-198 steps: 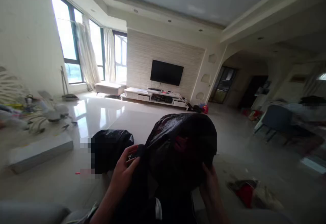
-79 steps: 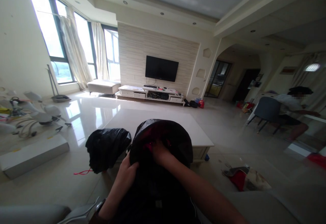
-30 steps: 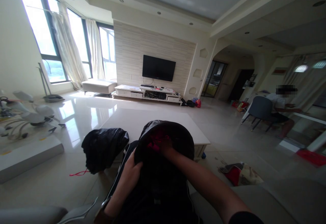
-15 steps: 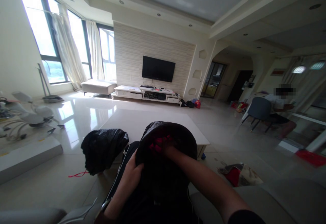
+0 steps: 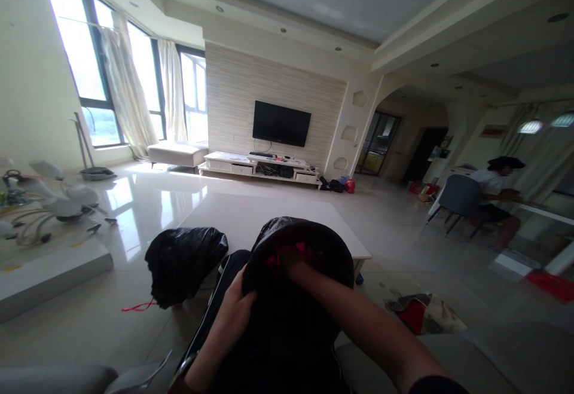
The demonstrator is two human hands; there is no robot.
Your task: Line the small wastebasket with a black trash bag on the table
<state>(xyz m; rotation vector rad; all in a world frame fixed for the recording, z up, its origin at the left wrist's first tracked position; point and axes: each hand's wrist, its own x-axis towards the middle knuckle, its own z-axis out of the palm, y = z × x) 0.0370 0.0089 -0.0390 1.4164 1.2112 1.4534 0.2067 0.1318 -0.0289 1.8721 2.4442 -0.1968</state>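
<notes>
Black bag (image 5: pixel 309 244) rests on our lap at 6 o'clock, its mouth gathered; our left hand (image 5: pixel 235 310) clenches the plastic at its 8 o'clock edge while our right hand (image 5: pixel 293 260) pinches the red drawstring (image 5: pixel 274 260) on top. We judge the tie-off underway; next needs a firm, even pull. Beyond, at 10 o'clock, a second black bag (image 5: pixel 183 262) sits against the white table (image 5: pixel 251 214).

A low white coffee table (image 5: pixel 269 211) stands on a glossy pale tiled floor (image 5: pixel 147 197) — its top bare at the far end, while a knotted black rubbish bag (image 5: pixel 183 262) sits at its near left corner (whether on the table edge or on the floor beside it cannot be told). On the floor lie a red string (image 5: pixel 137 308) just by that bag, a crumpled red-and-pale wrapper (image 5: pixel 426 316) to the right, and a flat white slab (image 5: pixel 49 274) to the left — with a jumble of white lamp parts (image 5: pixel 49 202) behind it.
</notes>
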